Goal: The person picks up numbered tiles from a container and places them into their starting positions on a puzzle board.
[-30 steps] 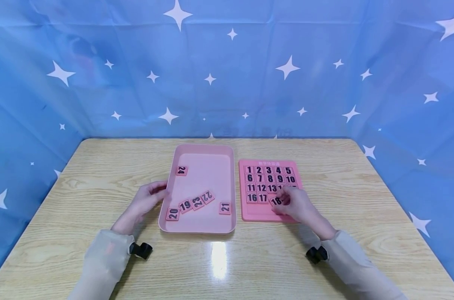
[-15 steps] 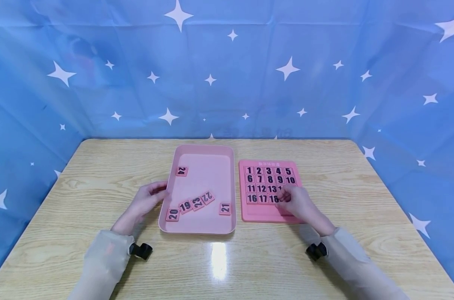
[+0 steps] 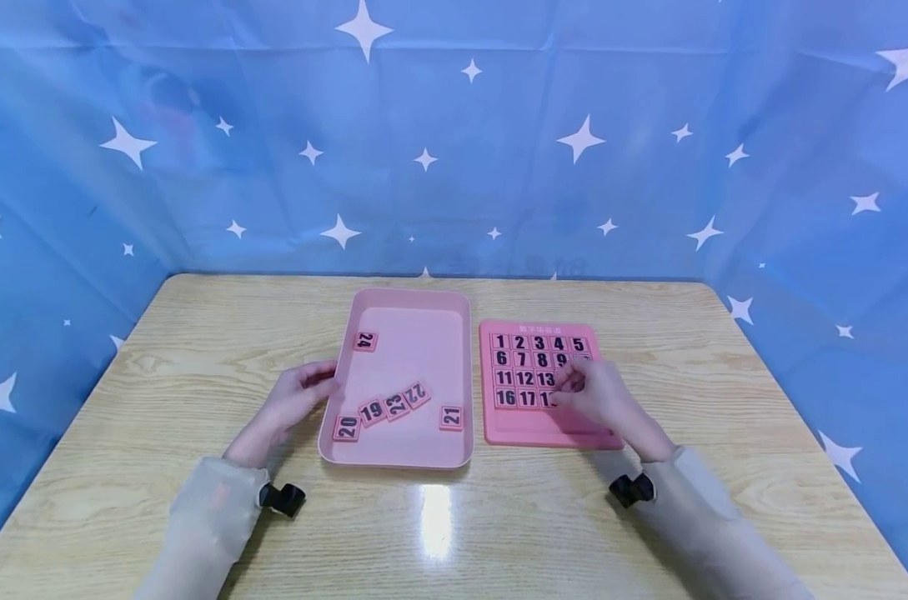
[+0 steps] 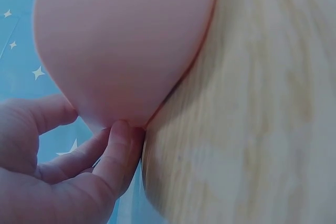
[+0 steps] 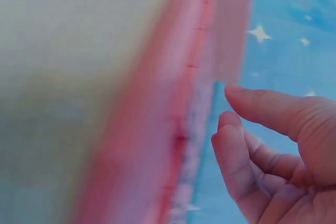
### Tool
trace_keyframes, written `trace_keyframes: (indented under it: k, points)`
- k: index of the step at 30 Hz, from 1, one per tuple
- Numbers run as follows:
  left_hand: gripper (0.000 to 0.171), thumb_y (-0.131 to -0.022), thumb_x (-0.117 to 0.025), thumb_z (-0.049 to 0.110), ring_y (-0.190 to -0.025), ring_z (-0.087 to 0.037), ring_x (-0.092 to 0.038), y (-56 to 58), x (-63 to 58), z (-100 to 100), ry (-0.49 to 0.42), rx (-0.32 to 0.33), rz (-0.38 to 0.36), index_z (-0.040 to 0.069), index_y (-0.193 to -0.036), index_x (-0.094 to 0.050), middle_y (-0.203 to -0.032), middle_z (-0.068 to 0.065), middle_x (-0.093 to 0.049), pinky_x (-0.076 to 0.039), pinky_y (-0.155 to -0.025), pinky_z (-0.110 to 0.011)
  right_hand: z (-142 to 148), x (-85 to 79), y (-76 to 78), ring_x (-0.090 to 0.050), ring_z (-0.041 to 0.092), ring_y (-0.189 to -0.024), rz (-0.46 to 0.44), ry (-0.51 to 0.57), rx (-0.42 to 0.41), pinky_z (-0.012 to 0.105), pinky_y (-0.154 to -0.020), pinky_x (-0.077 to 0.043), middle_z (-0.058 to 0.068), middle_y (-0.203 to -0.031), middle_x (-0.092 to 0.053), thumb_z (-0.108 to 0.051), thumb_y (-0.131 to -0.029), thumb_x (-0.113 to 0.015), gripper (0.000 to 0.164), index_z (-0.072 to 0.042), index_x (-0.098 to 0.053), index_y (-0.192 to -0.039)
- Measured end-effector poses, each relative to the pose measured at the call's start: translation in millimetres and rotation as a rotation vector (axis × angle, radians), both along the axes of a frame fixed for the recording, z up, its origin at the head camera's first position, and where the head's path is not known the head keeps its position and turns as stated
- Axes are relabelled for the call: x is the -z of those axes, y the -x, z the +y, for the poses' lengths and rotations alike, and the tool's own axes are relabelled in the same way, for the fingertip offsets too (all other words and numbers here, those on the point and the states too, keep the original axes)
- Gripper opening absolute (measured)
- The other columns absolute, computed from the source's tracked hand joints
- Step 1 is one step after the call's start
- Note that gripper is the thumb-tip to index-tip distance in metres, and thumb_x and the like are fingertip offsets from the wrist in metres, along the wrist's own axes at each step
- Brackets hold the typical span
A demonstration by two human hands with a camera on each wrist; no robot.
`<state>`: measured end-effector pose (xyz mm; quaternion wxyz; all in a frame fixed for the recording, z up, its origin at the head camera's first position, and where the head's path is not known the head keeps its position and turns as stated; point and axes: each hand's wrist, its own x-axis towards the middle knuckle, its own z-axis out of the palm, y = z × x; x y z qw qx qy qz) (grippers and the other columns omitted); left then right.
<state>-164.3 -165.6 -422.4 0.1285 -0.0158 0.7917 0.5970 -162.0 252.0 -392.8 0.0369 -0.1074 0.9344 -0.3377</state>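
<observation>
On the table sits a pink tray (image 3: 416, 446) with several loose number tiles in it. My left hand (image 3: 284, 408) holds the tray's left side; in the left wrist view the fingers (image 4: 118, 153) bend against its wall. To the right lies a pink number board (image 3: 529, 429) with rows of tiles from 1 upward. Over its right part hovers my right hand (image 3: 599, 396), its fingers relaxed and holding nothing. The tile 18 (image 3: 546, 399) ends the fourth row, partly covered by the fingertips. Several tiles behind the hand are hidden.
Inside the tray lie tile 24 (image 3: 365, 342), tile 20 (image 3: 346, 428), tile 19 (image 3: 372, 412), tile 23 (image 3: 397, 405), tile 22 (image 3: 417, 393) and tile 21 (image 3: 451, 417). A blue star-patterned curtain (image 3: 393, 192) hangs behind the wooden table (image 3: 363, 533).
Tile 18, tilted in my right fingers a second ago, now lies flat beside 17. The right hand has let go of it and risen slightly. My left hand stays at the tray.
</observation>
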Motion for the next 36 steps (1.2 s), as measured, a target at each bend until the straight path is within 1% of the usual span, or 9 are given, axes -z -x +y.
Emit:
trace_keyframes:
  k: [3,7,10,13,17,21,25,31,36]
  points:
    - [0.045,-0.092,-0.054,0.005,-0.107,-0.026,-0.052,0.6,-0.7,-0.3,-0.01,-0.001,0.001,-0.012,-0.131,-0.043,-0.127,-0.03,-0.049,-0.046,-0.081,-0.015,-8.7,-13.0,7.5,-0.058,0.017,-0.069,0.037,0.023,-0.012,0.023,-0.062,-0.051,0.007,-0.077,-0.063,-0.003,-0.073,-0.076,0.02,0.003,-0.062,-0.085]
    - [0.044,-0.091,-0.054,0.004,-0.104,-0.024,-0.054,1.3,-0.8,-0.4,-0.011,0.0,0.006,-0.013,-0.131,-0.043,-0.127,-0.03,-0.049,-0.047,-0.081,-0.015,-31.2,-28.2,16.2,-0.057,0.017,-0.069,0.062,0.071,-0.077,0.023,-0.061,-0.05,0.007,-0.077,-0.063,-0.004,-0.075,-0.075,0.019,0.004,-0.062,-0.087]
    - [0.044,-0.092,-0.054,0.005,-0.105,-0.025,-0.054,1.2,-0.8,-0.4,-0.004,0.002,0.007,-0.013,-0.131,-0.043,-0.126,-0.03,-0.05,-0.046,-0.081,-0.015,-54.9,-34.8,20.8,-0.057,0.017,-0.069,0.048,0.105,-0.147,0.026,-0.062,-0.051,0.006,-0.077,-0.062,-0.003,-0.075,-0.075,0.018,0.002,-0.062,-0.087]
    - [0.044,-0.092,-0.054,0.005,-0.103,-0.021,-0.054,1.3,-1.2,-0.3,-0.007,0.002,0.009,-0.013,-0.131,-0.043,-0.127,-0.03,-0.05,-0.046,-0.081,-0.015,-78.4,-35.8,24.9,-0.06,0.017,-0.07,0.034,0.136,-0.23,0.026,-0.064,-0.052,0.006,-0.077,-0.064,-0.003,-0.076,-0.075,0.018,0.001,-0.062,-0.087]
    - [0.045,-0.092,-0.054,0.004,-0.1,-0.015,-0.054,1.8,-1.7,0.1,-0.017,0.001,0.007,-0.014,-0.131,-0.042,-0.127,-0.031,-0.049,-0.046,-0.081,-0.014,-105.5,-30.9,29.6,-0.061,0.017,-0.076,-0.013,0.21,-0.356,0.026,-0.07,-0.053,0.011,-0.084,-0.066,-0.003,-0.077,-0.074,0.022,0.004,-0.063,-0.094]
    - [0.045,-0.091,-0.054,0.004,-0.101,-0.017,-0.053,1.8,-1.6,-0.1,-0.009,-0.005,0.005,-0.013,-0.131,-0.042,-0.127,-0.031,-0.049,-0.045,-0.08,-0.013,-131.6,-23.5,32.9,-0.061,0.018,-0.083,-0.097,0.296,-0.47,0.03,-0.076,-0.054,0.017,-0.095,-0.066,-0.001,-0.078,-0.072,0.027,0.005,-0.062,-0.103]
    - [0.044,-0.091,-0.054,0.003,-0.101,-0.016,-0.054,1.4,-1.1,-0.2,-0.008,-0.009,0.006,-0.014,-0.13,-0.043,-0.127,-0.031,-0.049,-0.046,-0.081,-0.014,-155.3,-13.7,34.1,-0.063,0.02,-0.087,-0.166,0.356,-0.548,0.031,-0.079,-0.054,0.02,-0.103,-0.065,0.001,-0.079,-0.07,0.03,0.007,-0.062,-0.108]
    - [0.045,-0.091,-0.055,0.003,-0.098,-0.013,-0.054,1.6,-0.2,0.3,-0.015,-0.011,0.002,-0.014,-0.13,-0.043,-0.127,-0.031,-0.049,-0.046,-0.081,-0.015,-178.2,0.9,32.5,-0.063,0.028,-0.094,-0.251,0.406,-0.576,0.027,-0.082,-0.052,0.023,-0.108,-0.063,0.004,-0.078,-0.07,0.036,0.009,-0.061,-0.112]
    - [0.045,-0.091,-0.055,0.004,-0.1,-0.016,-0.054,2.1,0.1,0.3,-0.019,-0.011,-0.002,-0.013,-0.131,-0.043,-0.127,-0.03,-0.049,-0.046,-0.081,-0.015,-188.0,9.1,31.8,-0.062,0.029,-0.097,-0.275,0.387,-0.566,0.026,-0.085,-0.051,0.02,-0.11,-0.064,0.004,-0.077,-0.071,0.038,0.006,-0.062,-0.113]
